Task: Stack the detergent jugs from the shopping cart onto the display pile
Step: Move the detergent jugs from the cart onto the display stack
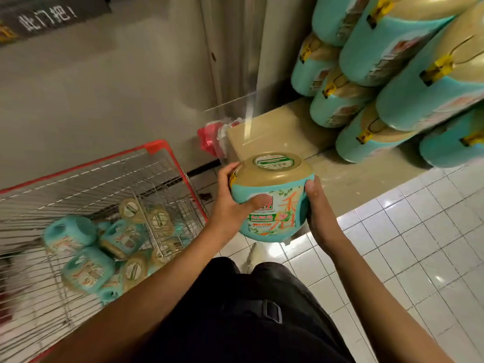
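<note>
Detergent jug (272, 195) hangs above the tiled floor (419, 231), between the shopping cart (157, 146) and the display pile (392, 48). Left hand (230, 203) and right hand (320, 216) clasp its opposite sides, fingers (227, 169) curled around it. Further jugs (86, 268) lie in the cart. The pile rests on a beige platform (262, 137).

red plastic bag (209, 140) beside beige plinth (262, 132) | white tiled floor (419, 231) | dark sign (47, 19) top-left
</note>
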`<state>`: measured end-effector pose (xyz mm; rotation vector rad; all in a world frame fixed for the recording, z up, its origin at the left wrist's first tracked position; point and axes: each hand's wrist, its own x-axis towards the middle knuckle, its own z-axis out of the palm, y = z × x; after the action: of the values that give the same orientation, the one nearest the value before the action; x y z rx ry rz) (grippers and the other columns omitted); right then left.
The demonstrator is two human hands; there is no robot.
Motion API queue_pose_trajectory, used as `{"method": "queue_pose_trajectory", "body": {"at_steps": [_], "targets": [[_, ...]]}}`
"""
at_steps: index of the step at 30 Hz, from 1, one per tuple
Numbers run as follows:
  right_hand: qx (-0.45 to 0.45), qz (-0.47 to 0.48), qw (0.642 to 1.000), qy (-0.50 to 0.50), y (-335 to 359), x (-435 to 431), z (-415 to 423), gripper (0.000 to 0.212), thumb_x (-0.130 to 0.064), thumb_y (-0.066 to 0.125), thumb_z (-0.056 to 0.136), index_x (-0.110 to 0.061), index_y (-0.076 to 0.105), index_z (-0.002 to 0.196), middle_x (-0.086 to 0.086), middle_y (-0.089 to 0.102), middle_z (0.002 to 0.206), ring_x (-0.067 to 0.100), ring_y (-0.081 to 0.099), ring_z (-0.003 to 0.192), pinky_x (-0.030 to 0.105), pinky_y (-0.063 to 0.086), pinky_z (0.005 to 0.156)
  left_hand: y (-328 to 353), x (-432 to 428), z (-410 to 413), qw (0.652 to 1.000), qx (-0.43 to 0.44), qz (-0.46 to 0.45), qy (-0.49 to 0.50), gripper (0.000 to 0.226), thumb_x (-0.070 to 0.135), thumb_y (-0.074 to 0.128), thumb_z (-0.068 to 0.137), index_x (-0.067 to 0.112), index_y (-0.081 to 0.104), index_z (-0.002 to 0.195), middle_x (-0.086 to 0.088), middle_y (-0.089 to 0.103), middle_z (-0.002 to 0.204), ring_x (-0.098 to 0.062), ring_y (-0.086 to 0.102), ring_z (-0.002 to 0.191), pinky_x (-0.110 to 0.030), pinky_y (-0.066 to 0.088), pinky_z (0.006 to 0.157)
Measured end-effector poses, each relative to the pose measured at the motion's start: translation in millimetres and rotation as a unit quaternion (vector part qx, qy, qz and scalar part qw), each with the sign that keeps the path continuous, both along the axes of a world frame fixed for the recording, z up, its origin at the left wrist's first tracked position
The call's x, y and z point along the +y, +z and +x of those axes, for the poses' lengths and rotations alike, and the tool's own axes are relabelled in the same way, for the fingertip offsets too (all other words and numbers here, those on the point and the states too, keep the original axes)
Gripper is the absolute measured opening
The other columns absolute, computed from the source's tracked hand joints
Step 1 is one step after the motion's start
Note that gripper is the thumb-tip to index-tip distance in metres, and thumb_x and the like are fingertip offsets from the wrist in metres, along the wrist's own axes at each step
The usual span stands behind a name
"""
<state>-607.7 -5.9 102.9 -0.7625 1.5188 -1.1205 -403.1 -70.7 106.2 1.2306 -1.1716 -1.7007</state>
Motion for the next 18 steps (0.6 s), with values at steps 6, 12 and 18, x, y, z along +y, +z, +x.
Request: {"method": "queue_pose_trajectory", "body": {"at_steps": [6,12,18], "targets": [[-0.005,-0.025,0.998,-0.050,-15.8,22.0,-49.4,0.084,-0.086,0.045,0.091,-0.023,0.044,0.147,0.007,0.063,0.141,0.029,0.064,0.131,0.055,0.052,0.111,-10.7,7.2,-56.6,0.997,-0.010,-0.037,-0.073,0.109,0.035,0.104,0.063,0.050,0.040,0.150,0.017,0.058,0.146,-0.011,0.060,0.134,-0.027,0.058,0.097],[-0.002,-0.077,0.992,-0.104,-23.1,38.3,-79.0,0.095,-0.085,0.046,0.090,-0.014,0.036,0.153,0.005,0.053,0.149,0.025,0.050,0.143,0.044,0.046,0.118,-14.2,23.8,-94.1,0.987,-0.021,-0.098,-0.126,0.116,0.030,0.103,0.062,0.044,0.035,0.155,0.023,0.049,0.153,-0.007,0.049,0.144,-0.019,0.049,0.108],[-0.021,-0.077,0.979,-0.189,-32.4,48.8,-104.3,0.051,-0.044,0.026,0.110,-0.024,0.042,0.155,-0.007,0.053,0.153,0.011,0.046,0.146,0.031,0.044,0.116,-15.2,25.5,-131.9,0.975,-0.047,-0.105,-0.191,0.121,0.038,0.099,0.068,0.048,0.022,0.161,0.024,0.032,0.162,-0.002,0.036,0.151,-0.014,0.045,0.109]]}}
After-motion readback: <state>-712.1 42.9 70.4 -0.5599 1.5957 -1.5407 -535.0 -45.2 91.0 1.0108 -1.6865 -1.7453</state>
